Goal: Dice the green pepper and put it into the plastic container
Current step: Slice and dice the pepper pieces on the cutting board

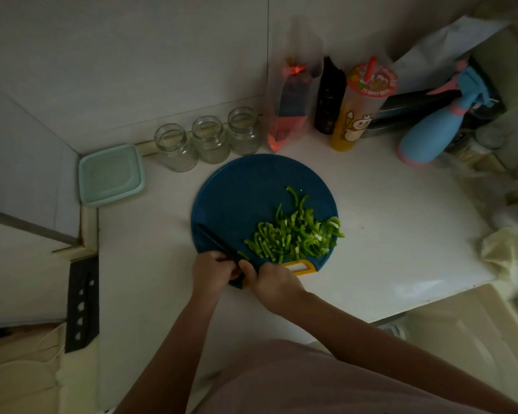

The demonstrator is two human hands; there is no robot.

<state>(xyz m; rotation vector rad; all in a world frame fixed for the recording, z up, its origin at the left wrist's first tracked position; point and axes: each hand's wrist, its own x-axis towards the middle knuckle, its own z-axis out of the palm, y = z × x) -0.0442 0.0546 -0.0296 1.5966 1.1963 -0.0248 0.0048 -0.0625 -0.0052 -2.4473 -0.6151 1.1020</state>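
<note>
1. Left hand (213, 271) and right hand (271, 280): they meet at the near rim of the cutting board (237, 198), beside its yellow grip (304, 265).
2. Knife (219, 243): the black blade lies across the board, pointing away and to the left. The right-hand fingers (247, 268) are clenched on the handle end. The left-hand fingers are curled against the base of the blade; the dim light hides whether they grasp it.
3. Green pepper (296, 234): cut into strips and heaped on the near right part of the round blue board, with a few strips lying farther up. One piece sits at the blade's base.
4. Counter (386, 234): white, carrying the board.
5. Plastic container (111, 174): pale green and square, with its lid on. It sits at the far left corner, well apart from the pepper.
6. Three glass jars (210, 138): lidless, in a row just beyond the board.
7. Against the wall, left to right: a tied plastic bag (287, 112), a dark bottle (329, 97), a printed cup with a straw (362, 106) and a blue spray bottle (431, 132).
</note>
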